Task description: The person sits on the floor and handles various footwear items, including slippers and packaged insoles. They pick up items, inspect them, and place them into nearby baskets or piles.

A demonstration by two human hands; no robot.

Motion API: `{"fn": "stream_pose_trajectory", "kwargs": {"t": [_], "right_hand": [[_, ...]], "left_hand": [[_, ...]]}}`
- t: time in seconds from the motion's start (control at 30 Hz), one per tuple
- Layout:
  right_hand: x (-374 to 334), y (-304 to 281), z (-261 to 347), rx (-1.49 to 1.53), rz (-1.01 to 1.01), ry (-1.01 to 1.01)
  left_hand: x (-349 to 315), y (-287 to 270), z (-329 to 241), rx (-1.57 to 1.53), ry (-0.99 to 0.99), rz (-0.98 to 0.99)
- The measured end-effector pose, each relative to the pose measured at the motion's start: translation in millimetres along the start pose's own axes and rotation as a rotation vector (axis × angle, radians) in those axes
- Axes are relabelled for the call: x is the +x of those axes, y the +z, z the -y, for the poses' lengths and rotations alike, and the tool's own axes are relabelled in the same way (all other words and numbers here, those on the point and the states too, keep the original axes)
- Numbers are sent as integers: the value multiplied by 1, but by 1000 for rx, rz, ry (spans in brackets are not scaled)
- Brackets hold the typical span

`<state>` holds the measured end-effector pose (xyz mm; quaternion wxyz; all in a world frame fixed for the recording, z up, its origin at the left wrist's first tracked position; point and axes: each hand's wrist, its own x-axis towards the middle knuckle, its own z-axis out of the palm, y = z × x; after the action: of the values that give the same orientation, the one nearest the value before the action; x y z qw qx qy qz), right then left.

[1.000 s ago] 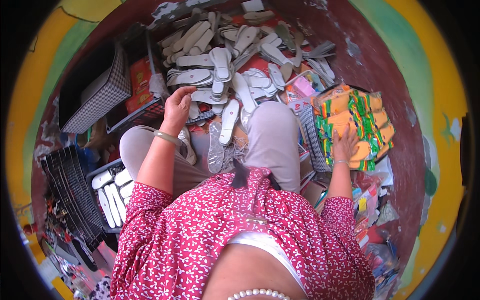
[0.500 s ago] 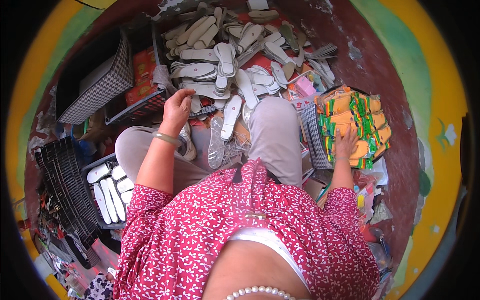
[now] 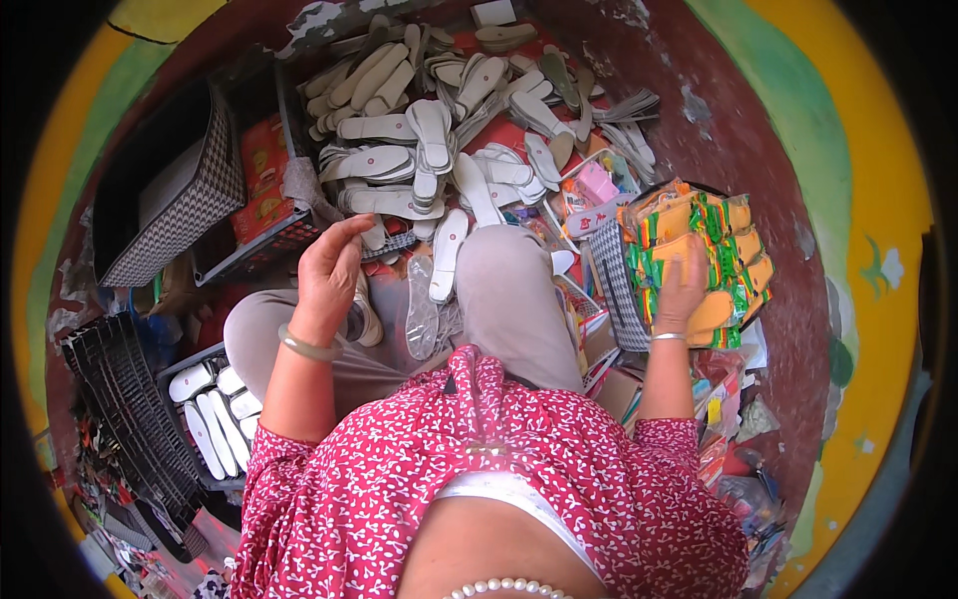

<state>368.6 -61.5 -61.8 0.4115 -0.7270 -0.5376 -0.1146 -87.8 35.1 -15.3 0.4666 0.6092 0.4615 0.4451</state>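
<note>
My left hand (image 3: 331,272) hovers over my left knee, its fingers loosely bent and apart, with nothing in them. Just past its fingertips lies a heap of white shoe insoles (image 3: 384,205), several carrying a small round mark. My right hand (image 3: 683,292) is over the packed yellow insoles (image 3: 671,222) in a checked box (image 3: 617,285) at my right. Its fingers reach out over the yellow and green packs, and no pack appears gripped. A single bare yellow insole (image 3: 710,313) lies beside that wrist. A clear, insole-shaped piece (image 3: 420,309) lies between my legs.
At the left stand a checked bin (image 3: 178,220), a dark crate (image 3: 261,240) with red packs, a basket of white insoles (image 3: 215,424) and stacked black trays (image 3: 125,399). A pink item (image 3: 598,183) sits in a container ahead. Papers and plastic bags lie right of my body.
My right hand has lifted and turned more edge-on over the yellow insoles. My left hand has moved slightly left and lower. The whole view has shifted a little.
</note>
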Motion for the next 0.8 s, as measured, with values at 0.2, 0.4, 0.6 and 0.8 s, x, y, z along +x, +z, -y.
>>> {"fn": "stream_pose_trajectory", "kwargs": {"t": [0.2,0.4,0.6,0.8], "right_hand": [[-6,139,48,68,529,-99],[10,244,36,-437,1124,95],[16,314,8,-760,1183,-275],[13,348,-12,-751,1287,-204]], "left_hand": [[9,11,-1,117,-48,7],[21,23,14,331,-20,39],[26,33,14,411,-36,107],[24,31,18,453,-105,124]]}}
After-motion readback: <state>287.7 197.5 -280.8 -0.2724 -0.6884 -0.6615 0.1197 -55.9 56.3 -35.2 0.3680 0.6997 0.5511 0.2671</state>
